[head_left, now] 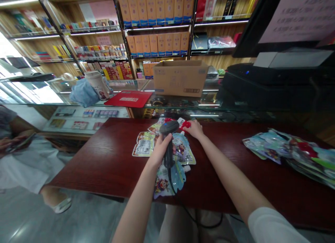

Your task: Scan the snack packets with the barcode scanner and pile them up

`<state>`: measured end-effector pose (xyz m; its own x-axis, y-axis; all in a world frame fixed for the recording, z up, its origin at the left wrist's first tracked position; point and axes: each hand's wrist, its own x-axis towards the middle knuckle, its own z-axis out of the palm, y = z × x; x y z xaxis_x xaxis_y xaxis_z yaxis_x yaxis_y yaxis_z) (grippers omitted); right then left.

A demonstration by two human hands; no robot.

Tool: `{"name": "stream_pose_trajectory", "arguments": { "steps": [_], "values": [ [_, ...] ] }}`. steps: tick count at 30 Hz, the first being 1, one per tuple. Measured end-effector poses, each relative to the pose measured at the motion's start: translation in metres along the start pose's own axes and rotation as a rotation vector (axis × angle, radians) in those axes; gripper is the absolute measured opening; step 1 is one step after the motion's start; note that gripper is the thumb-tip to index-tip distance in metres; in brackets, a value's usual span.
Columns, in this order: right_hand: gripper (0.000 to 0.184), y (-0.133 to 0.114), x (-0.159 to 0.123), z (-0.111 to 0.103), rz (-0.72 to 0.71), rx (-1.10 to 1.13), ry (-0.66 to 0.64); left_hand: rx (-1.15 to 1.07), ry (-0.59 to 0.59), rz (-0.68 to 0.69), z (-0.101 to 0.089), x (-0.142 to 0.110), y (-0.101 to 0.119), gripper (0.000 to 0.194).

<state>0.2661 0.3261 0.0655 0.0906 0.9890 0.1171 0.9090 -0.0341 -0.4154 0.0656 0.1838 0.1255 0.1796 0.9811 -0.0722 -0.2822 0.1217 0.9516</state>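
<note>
My left hand (pixel 161 150) is wrapped round the handle of a black barcode scanner (pixel 169 128), whose cable hangs over the table's front edge. Beneath the scanner lie several snack pouches: a yellow-green one (pixel 143 144) at the left, a blue spouted one (pixel 183 149) at the right, and another blue spouted pouch (pixel 163 185) nearer to me. My right hand (pixel 195 129) grips the edge of a red and white packet (pixel 184 123) at the back of this group. Part of the packet is hidden behind the scanner head.
A heap of pouches (pixel 295 152) lies on the brown table (pixel 104 159) at the right. Behind stands a glass counter with a cardboard box (pixel 180 79), a red mat (pixel 129 98), a cup (pixel 95 84) and a black printer (pixel 256 86). Another person (pixel 26 149) sits at the left.
</note>
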Motion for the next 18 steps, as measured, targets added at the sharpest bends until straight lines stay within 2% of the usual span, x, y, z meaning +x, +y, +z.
{"name": "stream_pose_trajectory", "arguments": {
  "steps": [3, 8, 10, 14, 18],
  "values": [
    [0.04, 0.009, 0.0, -0.006, 0.034, 0.151, 0.021, 0.002, -0.003, 0.002, -0.001, 0.001, -0.003, 0.05],
    [0.031, 0.031, -0.009, -0.012, 0.116, 0.741, 0.106, 0.025, -0.017, 0.005, -0.002, 0.002, -0.004, 0.054],
    [0.029, 0.04, -0.018, -0.018, 0.106, 0.858, 0.115, 0.047, -0.037, 0.008, 0.001, 0.002, -0.004, 0.054],
    [0.033, 0.057, -0.043, -0.039, 0.094, 1.14, 0.072, 0.122, -0.093, -0.01, 0.01, 0.001, -0.001, 0.052],
    [0.02, 0.08, -0.064, -0.064, 0.175, 1.416, 0.068, 0.212, -0.228, 0.015, 0.028, 0.0, 0.003, 0.049]
  ]
}}
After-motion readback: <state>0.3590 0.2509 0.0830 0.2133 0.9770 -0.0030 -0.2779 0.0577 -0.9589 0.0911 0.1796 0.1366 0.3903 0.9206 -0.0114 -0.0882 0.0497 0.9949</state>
